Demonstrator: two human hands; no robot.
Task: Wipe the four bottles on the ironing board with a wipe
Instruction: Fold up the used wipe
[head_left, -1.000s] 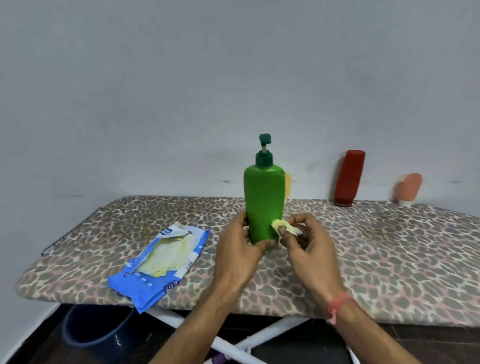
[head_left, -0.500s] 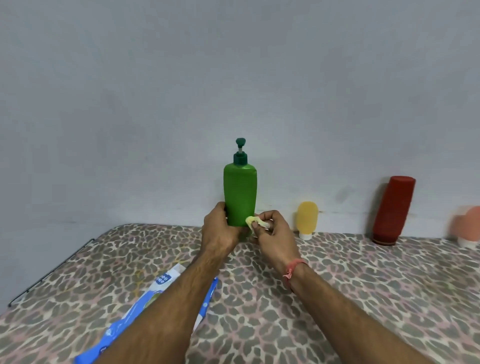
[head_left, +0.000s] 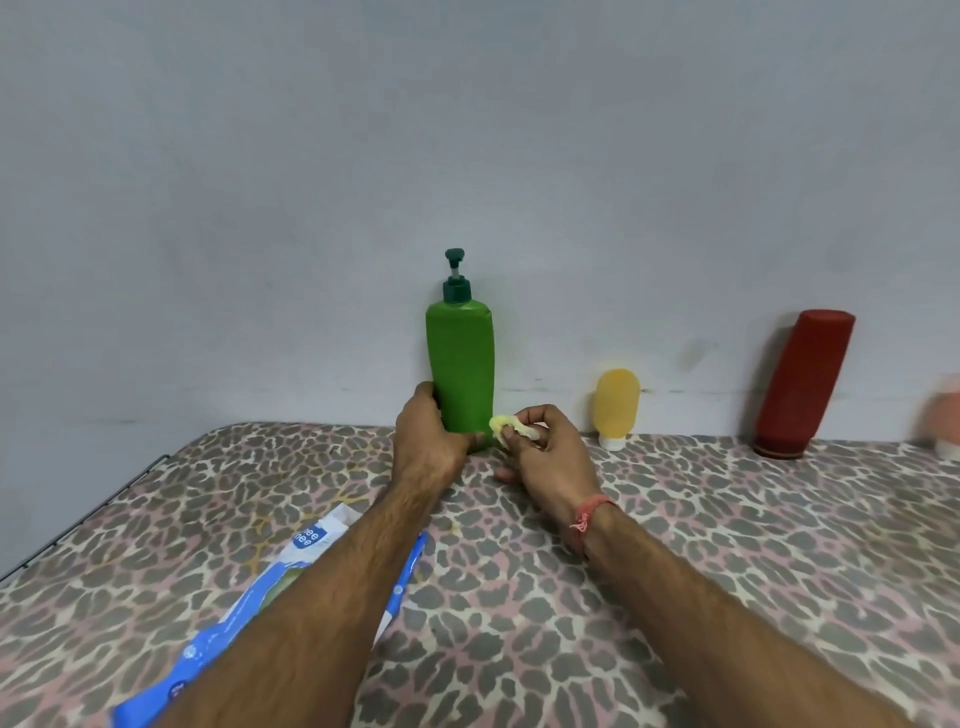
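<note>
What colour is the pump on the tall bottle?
Dark green pump, on a lighter green bottle; head view.

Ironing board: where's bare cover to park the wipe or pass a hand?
Free: the wide stretch in front of the yellow bottle and red bottle, right of the right hand; also the far-left corner beyond the wipes pack. Crowded: around the green bottle, held by the left hand.

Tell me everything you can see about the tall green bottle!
The green bottle is tall and looks like smooth plastic, with flat-looking sides and a darker green pump on top. It stands upright at the far side of the ironing board, close to the wall. The left hand wraps around its lower part. The right hand pinches a crumpled pale yellow wipe against its bottom right edge. No label shows.
</note>
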